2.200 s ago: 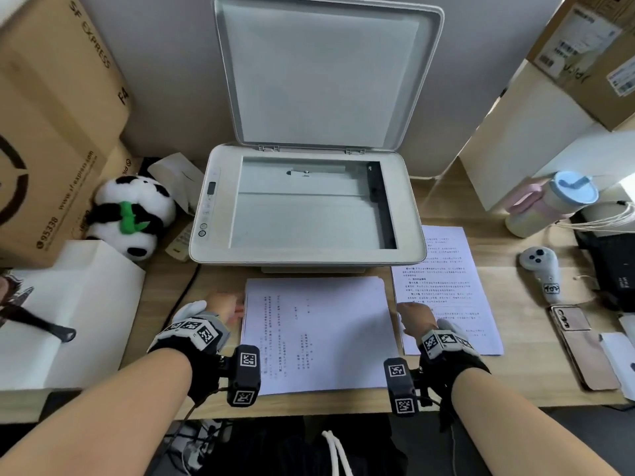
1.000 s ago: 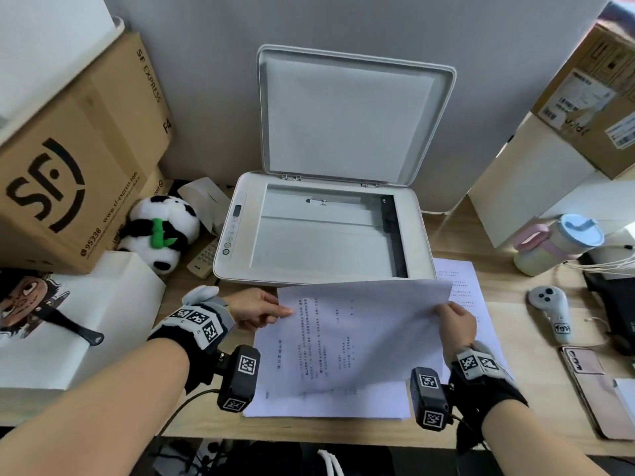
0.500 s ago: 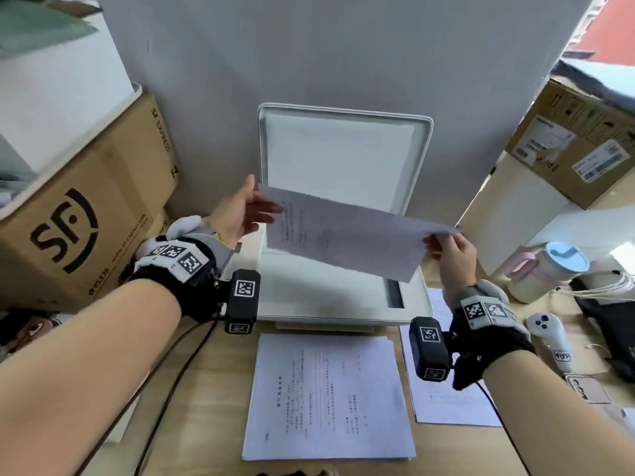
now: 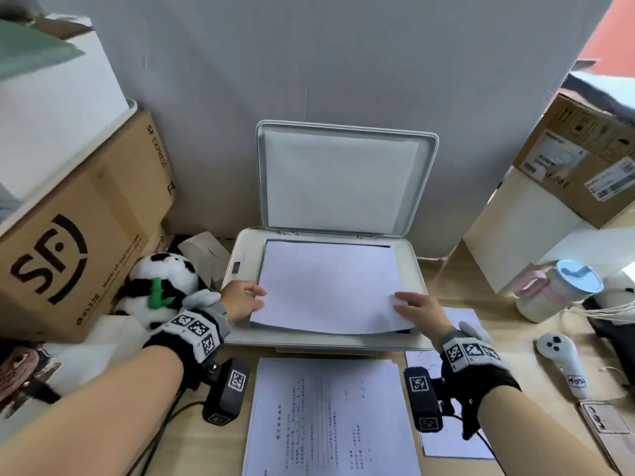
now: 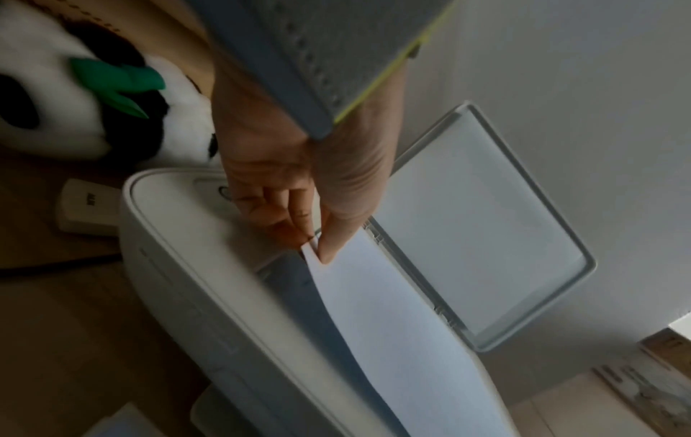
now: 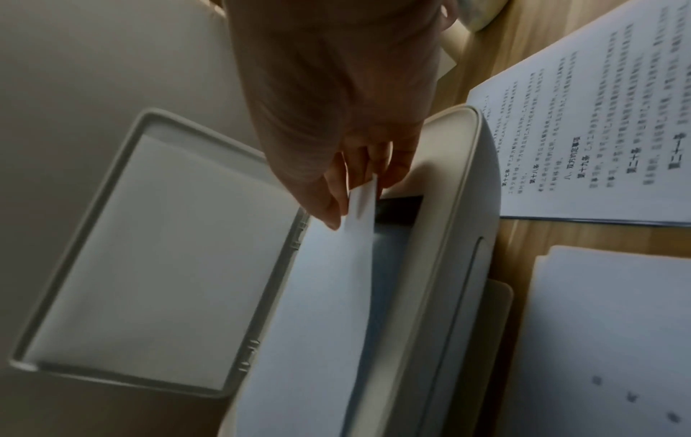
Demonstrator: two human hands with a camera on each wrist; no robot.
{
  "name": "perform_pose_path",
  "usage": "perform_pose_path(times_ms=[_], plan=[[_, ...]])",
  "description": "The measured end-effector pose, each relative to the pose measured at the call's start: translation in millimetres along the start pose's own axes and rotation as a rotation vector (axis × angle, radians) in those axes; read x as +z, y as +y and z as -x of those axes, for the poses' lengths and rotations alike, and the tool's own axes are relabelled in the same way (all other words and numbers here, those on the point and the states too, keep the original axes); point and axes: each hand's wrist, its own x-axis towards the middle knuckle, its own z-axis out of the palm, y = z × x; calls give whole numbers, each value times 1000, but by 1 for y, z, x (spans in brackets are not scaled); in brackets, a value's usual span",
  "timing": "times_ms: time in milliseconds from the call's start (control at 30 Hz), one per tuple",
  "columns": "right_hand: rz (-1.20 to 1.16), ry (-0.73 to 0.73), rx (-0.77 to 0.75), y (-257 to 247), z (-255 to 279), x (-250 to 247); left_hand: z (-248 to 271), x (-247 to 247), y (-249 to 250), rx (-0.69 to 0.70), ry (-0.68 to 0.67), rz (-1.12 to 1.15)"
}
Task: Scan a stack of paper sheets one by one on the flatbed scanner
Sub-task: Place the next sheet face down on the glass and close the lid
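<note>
A white flatbed scanner (image 4: 240, 249) stands at the back of the desk with its lid (image 4: 343, 176) raised. One paper sheet (image 4: 326, 286) lies blank side up over the glass, its far edge down and its near edge still slightly lifted. My left hand (image 4: 244, 300) pinches the sheet's near left corner (image 5: 312, 251) between thumb and fingers. My right hand (image 4: 415, 310) pinches the near right corner (image 6: 362, 201) the same way. In front of the scanner the stack of printed sheets (image 4: 330, 420) lies on the desk.
A second printed pile (image 4: 453, 438) lies right of the stack. A plush panda (image 4: 161, 286) and cardboard boxes (image 4: 79, 228) crowd the left. On the right are a pale cup with a blue lid (image 4: 556, 290), a white controller (image 4: 563, 362) and a phone (image 4: 608, 424).
Both hands lifted the top sheet off the stack, turned it over above the scanner and lowered it onto the glass. The head view moved up and back.
</note>
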Motion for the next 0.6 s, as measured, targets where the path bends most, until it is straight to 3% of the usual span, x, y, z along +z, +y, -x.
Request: perform_pose_path(times_ms=[367, 467, 600], plan=[[344, 111, -3, 7, -23, 12, -14, 7, 2, 24, 153, -282], [340, 195, -37, 6, -27, 16, -14, 10, 7, 96, 152, -331], [450, 154, -107, 5, -25, 22, -14, 18, 11, 196, 81, -426]])
